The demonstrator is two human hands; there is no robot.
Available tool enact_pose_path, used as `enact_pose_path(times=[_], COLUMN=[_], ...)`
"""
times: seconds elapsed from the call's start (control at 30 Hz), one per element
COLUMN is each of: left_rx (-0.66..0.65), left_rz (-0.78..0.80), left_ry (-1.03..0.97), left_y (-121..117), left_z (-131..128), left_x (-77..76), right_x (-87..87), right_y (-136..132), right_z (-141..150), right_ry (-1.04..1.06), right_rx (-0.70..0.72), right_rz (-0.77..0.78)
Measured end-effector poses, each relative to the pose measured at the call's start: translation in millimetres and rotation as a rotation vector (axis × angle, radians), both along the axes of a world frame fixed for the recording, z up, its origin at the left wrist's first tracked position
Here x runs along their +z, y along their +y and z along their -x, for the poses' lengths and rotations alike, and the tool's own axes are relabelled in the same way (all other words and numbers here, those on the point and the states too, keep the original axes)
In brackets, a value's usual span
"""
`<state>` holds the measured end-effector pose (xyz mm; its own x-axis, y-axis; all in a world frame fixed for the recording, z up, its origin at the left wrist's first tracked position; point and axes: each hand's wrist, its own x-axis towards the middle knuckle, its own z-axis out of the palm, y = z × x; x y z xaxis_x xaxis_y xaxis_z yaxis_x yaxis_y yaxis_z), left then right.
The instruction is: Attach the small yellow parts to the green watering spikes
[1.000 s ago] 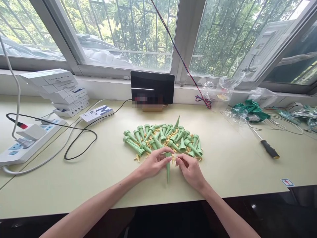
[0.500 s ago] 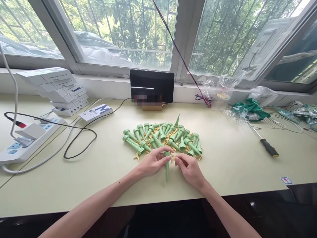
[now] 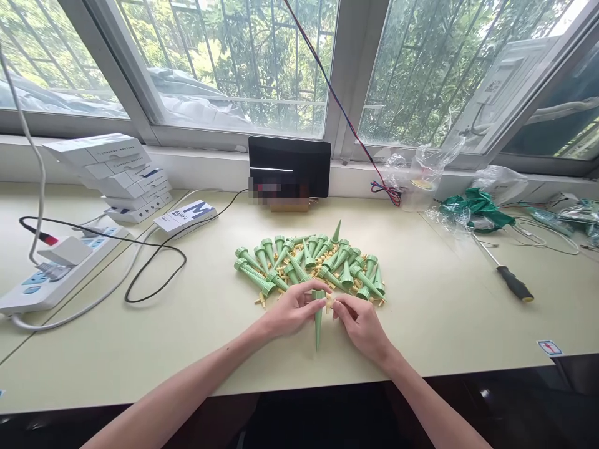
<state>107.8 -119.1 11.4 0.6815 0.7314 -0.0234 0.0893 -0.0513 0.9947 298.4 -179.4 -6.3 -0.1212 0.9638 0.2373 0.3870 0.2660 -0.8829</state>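
Note:
My left hand is closed around the wide ribbed head of a green plastic plant watering spike, whose tip points down toward me. Between thumb and fingers, my right hand pinches a small yellowish plastic fitting with short prongs. The fitting is right beside the spike's head; fingers partly hide the spot, so I cannot tell whether they touch. Just beyond both hands lies a pile of similar green spikes, mixed with many small yellow fittings.
A white power strip with cables and stacked white boxes are on the left. A dark tablet stands at the back. On the right lie a screwdriver and a green bag. The table edge is near me.
The whole view has shifted slightly, so everything sits a little lower and to the right. My hands keep their holds, the yellowish fitting staying close to the spike's head.

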Motion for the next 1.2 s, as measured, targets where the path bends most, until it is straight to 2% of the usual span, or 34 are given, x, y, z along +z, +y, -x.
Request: enact_pose_path(times=[0.13, 0.37, 1.2], left_rx=[0.021, 0.008, 0.007], left_rz=[-0.020, -0.020, -0.022], left_ry=[0.001, 0.027, 0.020], left_y=[0.4, -0.1, 0.9], left_z=[-0.2, 0.7, 0.9], left_x=[1.4, 2.9, 1.2], right_x=[1.0, 0.3, -0.2], right_y=[-1.3, -1.2, -1.6], right_z=[0.5, 0.6, 0.7], right_ry=[0.046, -0.004, 0.015], right_rx=[-0.022, 0.016, -0.004], right_rz=[0.025, -0.003, -0.011])
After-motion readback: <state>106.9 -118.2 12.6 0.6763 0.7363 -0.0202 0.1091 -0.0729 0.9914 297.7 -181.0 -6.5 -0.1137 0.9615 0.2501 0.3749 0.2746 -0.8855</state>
